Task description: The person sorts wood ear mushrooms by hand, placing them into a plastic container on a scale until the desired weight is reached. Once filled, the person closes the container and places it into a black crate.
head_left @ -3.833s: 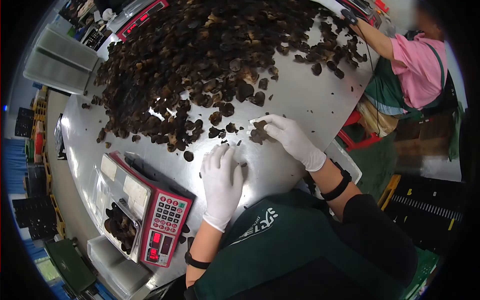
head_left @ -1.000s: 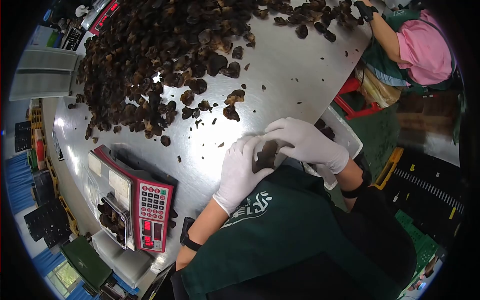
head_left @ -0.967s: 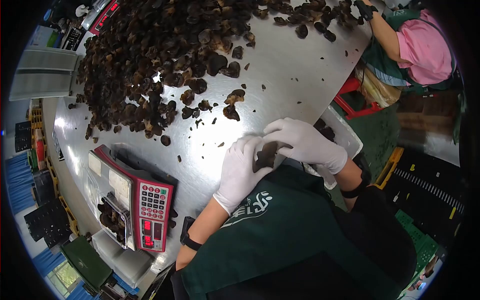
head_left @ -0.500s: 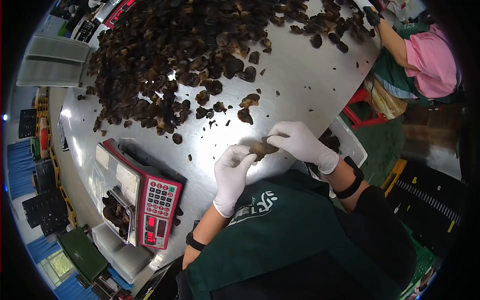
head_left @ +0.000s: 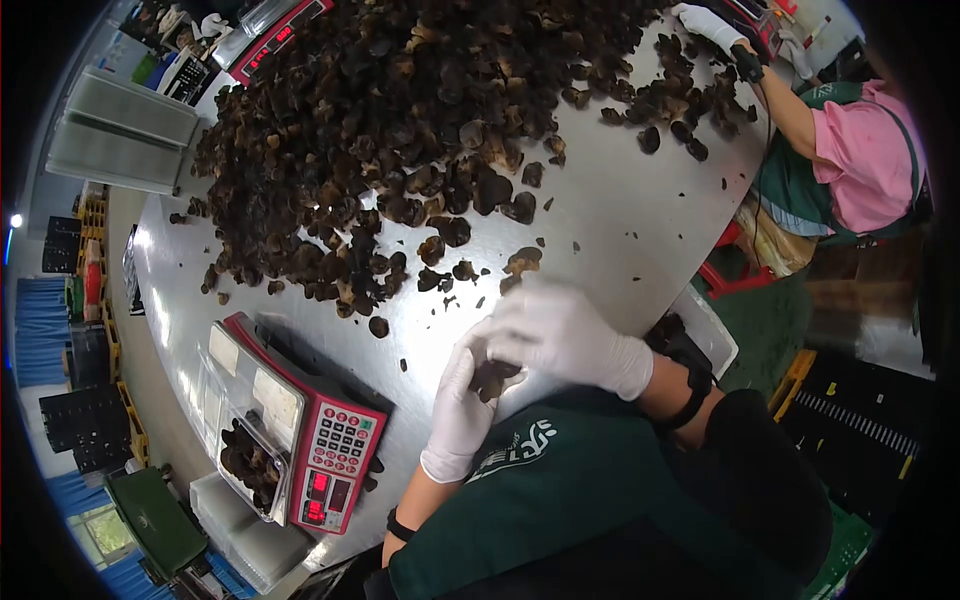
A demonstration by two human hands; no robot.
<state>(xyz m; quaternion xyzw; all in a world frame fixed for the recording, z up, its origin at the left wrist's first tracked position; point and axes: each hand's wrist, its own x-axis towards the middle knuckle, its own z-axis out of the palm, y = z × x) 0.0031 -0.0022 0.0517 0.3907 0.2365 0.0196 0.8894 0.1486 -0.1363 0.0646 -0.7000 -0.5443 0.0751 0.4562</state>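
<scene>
My left hand (head_left: 459, 413), in a white glove, is closed around a dark brown wood ear mushroom (head_left: 492, 379), held up close in front of my apron. Across the top of it comes my right hand (head_left: 568, 338), also gloved and smeared by motion, its fingertips right at the mushroom. Just beyond the right hand, another wood ear piece (head_left: 522, 261) lies on the metal table (head_left: 610, 220). A large heap of wood ear mushrooms (head_left: 400, 120) covers the far left part of the table, with small scraps scattered towards me.
A red digital scale (head_left: 347, 440) stands at my left, a clear tray of mushrooms (head_left: 252, 465) on its plate. Right of me is a white bin (head_left: 715, 335). A co-worker in a pink sleeve (head_left: 868, 165) reaches over the table's far right. Another scale (head_left: 275, 45) stands behind the heap.
My right hand has swung left over my left hand; before, both hands held the mushroom stretched between them. The mushroom now sits lower, in the left hand. The view has shifted slightly.
</scene>
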